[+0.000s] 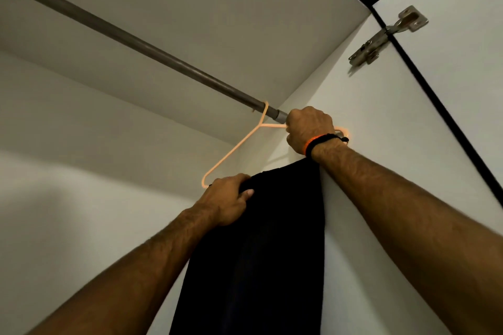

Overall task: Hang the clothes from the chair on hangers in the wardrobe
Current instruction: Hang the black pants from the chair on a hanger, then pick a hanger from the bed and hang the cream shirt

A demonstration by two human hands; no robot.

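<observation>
Both arms reach up. The left hand (227, 198) is curled tight, thumb in front. The right hand (309, 128) makes a fist higher up.

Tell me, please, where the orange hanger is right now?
In the head view, the orange hanger hooks over the wardrobe rod at its right end, beside the side wall, gripped by the right hand.

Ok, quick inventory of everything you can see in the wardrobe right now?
rail: one, dark grey, runs under the wardrobe top
hanger: one, peach, hooked on the rail near the side wall
garment: one, black, draped over the hanger
hinge: one, silver, upper right on the side wall
wristbands: orange and black, on the right wrist
left hand: grips the garment's top edge
right hand: grips the hanger's upper arm
</observation>
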